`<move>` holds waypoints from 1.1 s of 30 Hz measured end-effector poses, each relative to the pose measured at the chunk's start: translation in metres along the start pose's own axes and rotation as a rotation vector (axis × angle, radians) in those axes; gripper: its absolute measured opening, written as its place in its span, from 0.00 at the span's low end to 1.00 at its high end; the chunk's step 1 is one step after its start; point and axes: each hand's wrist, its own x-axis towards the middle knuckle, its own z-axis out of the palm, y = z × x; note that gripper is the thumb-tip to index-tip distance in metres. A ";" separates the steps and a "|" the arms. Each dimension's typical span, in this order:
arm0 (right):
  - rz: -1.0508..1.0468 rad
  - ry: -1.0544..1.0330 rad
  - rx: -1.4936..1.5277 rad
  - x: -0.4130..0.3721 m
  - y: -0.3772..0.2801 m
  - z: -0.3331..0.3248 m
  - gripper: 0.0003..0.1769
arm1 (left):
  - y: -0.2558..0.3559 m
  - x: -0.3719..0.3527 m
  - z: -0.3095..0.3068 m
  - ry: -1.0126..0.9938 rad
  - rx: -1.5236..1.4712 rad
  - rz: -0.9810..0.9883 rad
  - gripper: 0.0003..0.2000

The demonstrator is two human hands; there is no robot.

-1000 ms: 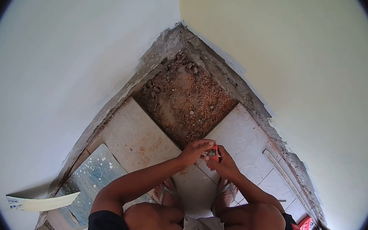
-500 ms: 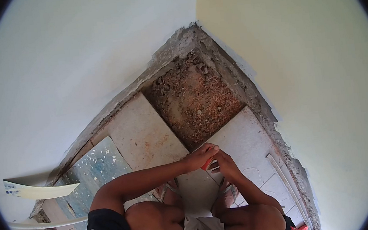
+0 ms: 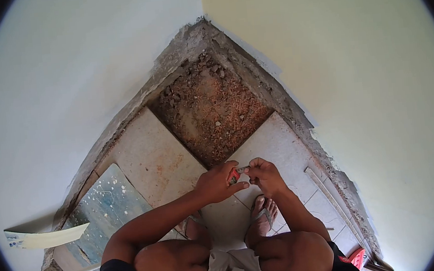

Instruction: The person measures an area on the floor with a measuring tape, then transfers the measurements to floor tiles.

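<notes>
A red tape measure (image 3: 233, 176) sits in my left hand (image 3: 215, 183), whose fingers are wrapped around its case. A short length of its blade (image 3: 242, 169) sticks out to the right. My right hand (image 3: 267, 176) pinches the free end of that blade between thumb and fingers. Both hands are in front of my knees, above the floor tiles and just short of the square patch of bare soil and rubble (image 3: 212, 112) in the corner.
Large pale tiles (image 3: 150, 144) border the patch on two sides. A paint-spattered board (image 3: 110, 206) lies at left, near a curved cream strip (image 3: 49, 236). A long thin strip (image 3: 336, 207) lies along the right wall, with a red object (image 3: 357, 258) near its lower end. My sandalled feet (image 3: 261, 217) are below.
My hands have moved apart slightly, and a bit of blade now shows between them. The tape measure is more visible. The view has shifted, so the corner appears further left and higher.
</notes>
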 end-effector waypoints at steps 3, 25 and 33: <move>-0.120 0.025 0.160 0.019 -0.026 -0.033 0.08 | -0.014 -0.019 -0.013 -0.011 0.018 -0.318 0.30; -0.264 0.405 -0.417 0.139 -0.047 -0.073 0.18 | -0.064 -0.041 -0.006 -0.042 0.047 -0.710 0.18; -0.263 0.477 -0.676 0.144 -0.058 -0.079 0.22 | -0.053 -0.056 0.002 0.022 0.022 -0.516 0.19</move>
